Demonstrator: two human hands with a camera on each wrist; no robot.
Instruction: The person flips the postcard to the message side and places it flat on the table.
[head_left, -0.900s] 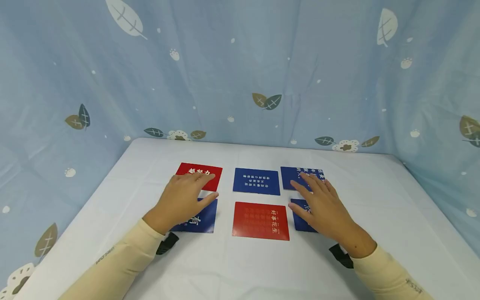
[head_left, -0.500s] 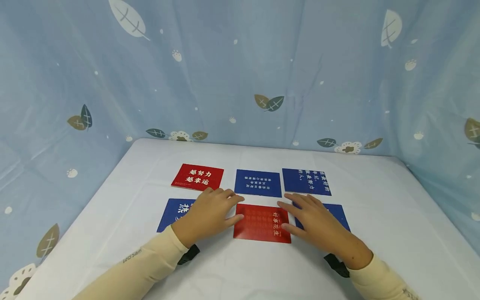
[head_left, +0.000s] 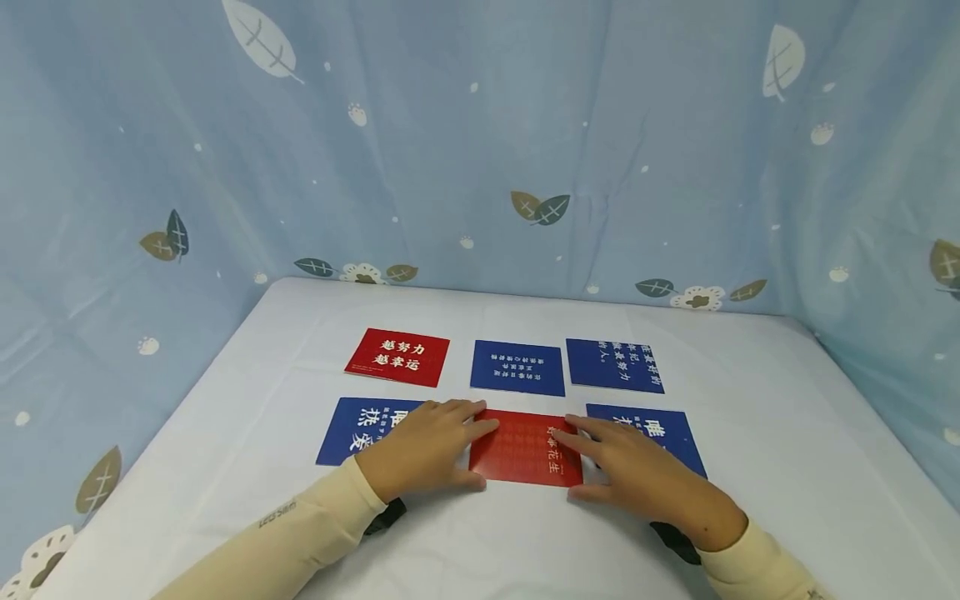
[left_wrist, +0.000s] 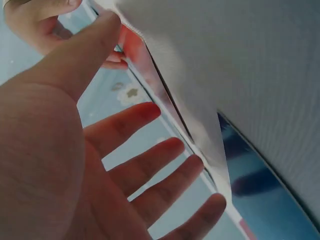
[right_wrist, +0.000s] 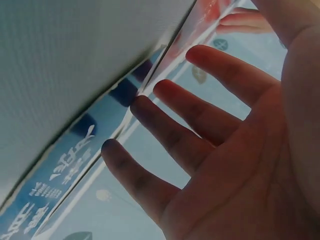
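A red card (head_left: 517,454) with white characters lies flat on the white table, in the middle of the front row. At its left edge is my left hand (head_left: 423,450), fingers spread and thumb by the near corner; it partly covers the front-left blue card (head_left: 345,433). My right hand (head_left: 637,471) comes in at the red card's right edge, its fingertips overlapping that edge, and hides part of the front-right blue card (head_left: 671,433). Both wrist views show relaxed, separated fingers (left_wrist: 135,127) and fingers (right_wrist: 175,135) with nothing gripped.
Behind, a back row holds a red card (head_left: 397,358) at left, a blue card (head_left: 517,368) in the middle and another blue card (head_left: 615,365) at right. A blue leaf-patterned curtain (head_left: 420,125) hangs beyond the table's (head_left: 750,400) far edge.
The left hand has moved right, off the left-hand cards, to the front red card. The right hand has moved left and nearer, down to that card's other side. The cards look unmoved.
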